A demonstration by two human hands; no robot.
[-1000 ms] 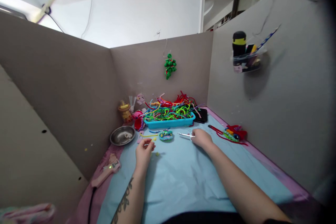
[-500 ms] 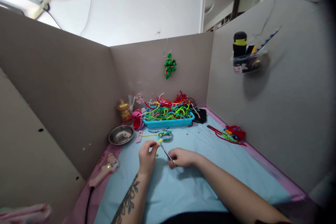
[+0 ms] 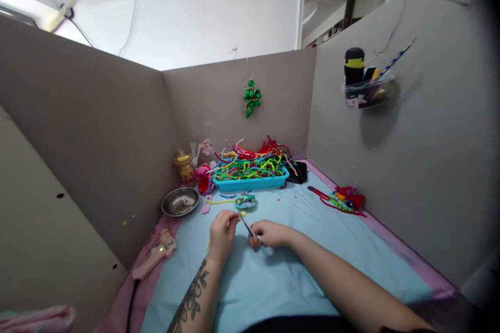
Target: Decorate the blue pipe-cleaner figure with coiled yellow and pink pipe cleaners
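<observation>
My right hand (image 3: pixel 269 234) is closed around a pair of scissors (image 3: pixel 247 225), their tips angled up and left to my left fingertips. My left hand (image 3: pixel 223 233) pinches a yellow pipe cleaner, mostly hidden by the fingers; a faint yellow-green strand (image 3: pixel 207 246) shows at its left side. A small yellow tuft (image 3: pixel 242 214) sits at the scissor tips; I cannot tell whether it is still joined to the held piece. Just beyond lies a teal and blue fuzzy piece (image 3: pixel 245 201) with yellow spots, and a yellow stem (image 3: pixel 221 201) reaches left from it.
A blue tray (image 3: pixel 252 183) heaped with colourful pipe cleaners stands at the back. To the left are a metal bowl (image 3: pixel 180 202) with white bits and a pink glue gun (image 3: pixel 154 259), its light lit. A red-handled tool (image 3: pixel 318 192) and a colourful fuzzy craft (image 3: pixel 346 199) lie right.
The scissor blades have come closer together at my left fingertips. The yellow tuft now shows right of the blades, and my left hand has shifted slightly right.
</observation>
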